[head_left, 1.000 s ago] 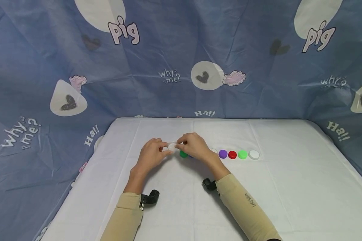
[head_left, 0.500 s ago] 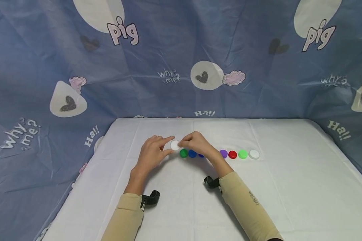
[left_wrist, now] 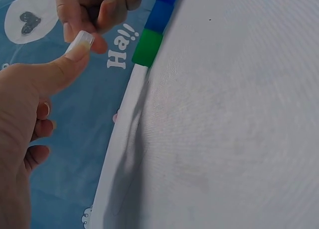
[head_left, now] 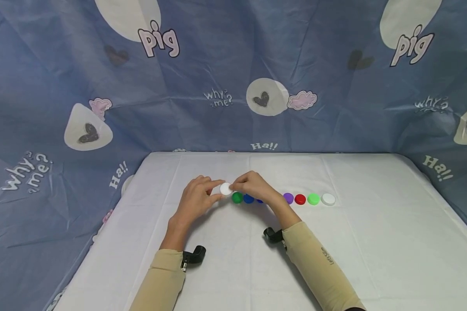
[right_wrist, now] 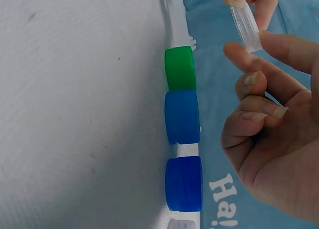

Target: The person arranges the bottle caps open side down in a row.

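Both hands pinch a white bottle cap (head_left: pixel 225 188) between them, held up above the left end of a row of caps. My left hand (head_left: pixel 196 196) has thumb and index finger at the cap's left side. Opposite it, thumb and index finger of my right hand (head_left: pixel 254 185) grip the other side, the remaining fingers curled in. Edge-on in the right wrist view, the cap's side (right_wrist: pixel 246 28) looks ridged. Just below and to the right of it sit a green cap (right_wrist: pixel 180 68), a blue cap (right_wrist: pixel 182 116) and a dark blue cap (right_wrist: pixel 184 184).
Farther right in the row lie a purple cap (head_left: pixel 288 198), a red cap (head_left: pixel 300 199), a light green cap (head_left: pixel 313 198) and another white cap (head_left: pixel 328 199). My right wrist hides part of the row. A white cloth (head_left: pixel 389 242) covers the table; a blue printed curtain (head_left: pixel 218 125) hangs behind.
The white cap and my right hand shifted slightly right, then stayed nearly still. The right forearm moved right too, uncovering the blue caps. My left hand's fingers spread a little.
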Action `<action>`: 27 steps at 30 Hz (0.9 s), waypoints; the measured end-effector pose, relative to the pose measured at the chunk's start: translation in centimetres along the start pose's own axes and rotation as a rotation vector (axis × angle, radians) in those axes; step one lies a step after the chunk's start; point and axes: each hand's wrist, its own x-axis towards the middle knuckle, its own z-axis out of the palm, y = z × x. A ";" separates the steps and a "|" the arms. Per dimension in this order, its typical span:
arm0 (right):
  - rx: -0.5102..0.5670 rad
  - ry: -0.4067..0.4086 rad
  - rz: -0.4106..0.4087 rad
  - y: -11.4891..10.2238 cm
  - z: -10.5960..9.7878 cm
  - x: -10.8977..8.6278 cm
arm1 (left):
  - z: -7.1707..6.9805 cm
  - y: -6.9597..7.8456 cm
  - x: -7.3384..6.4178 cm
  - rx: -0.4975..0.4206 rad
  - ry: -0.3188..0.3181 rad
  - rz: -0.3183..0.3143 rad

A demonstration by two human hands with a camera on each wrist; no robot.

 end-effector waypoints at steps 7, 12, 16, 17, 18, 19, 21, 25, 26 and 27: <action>-0.052 -0.024 -0.012 0.0 0.2 0.1 | 0.0 -0.2 -0.1 -0.025 -0.007 -0.030; -0.096 -0.013 -0.089 0.1 0.5 0.1 | -0.1 -0.3 -0.1 -0.051 -0.023 -0.086; -0.138 0.013 -0.114 -0.2 0.7 0.0 | -0.2 -0.2 -0.1 -0.073 -0.035 -0.121; -0.159 0.024 -0.116 -0.2 0.8 0.0 | -0.2 -0.2 0.0 -0.077 -0.038 -0.126; -0.176 0.032 -0.116 -0.2 0.9 0.0 | -0.2 -0.2 0.0 -0.079 -0.041 -0.131; -0.196 0.040 -0.118 -0.3 0.9 0.0 | -0.2 -0.2 0.0 -0.079 -0.044 -0.134; -0.234 0.053 -0.118 -0.4 1.0 0.0 | -0.2 -0.2 0.0 -0.077 -0.052 -0.141; -0.292 0.070 -0.121 -0.6 1.2 0.0 | -0.1 -0.4 0.0 -0.067 -0.064 -0.144; -0.304 0.073 -0.122 -0.6 1.2 0.0 | -0.1 -0.4 0.0 -0.065 -0.065 -0.144; -0.317 0.076 -0.123 -0.6 1.3 0.0 | -0.1 -0.4 0.0 -0.063 -0.066 -0.142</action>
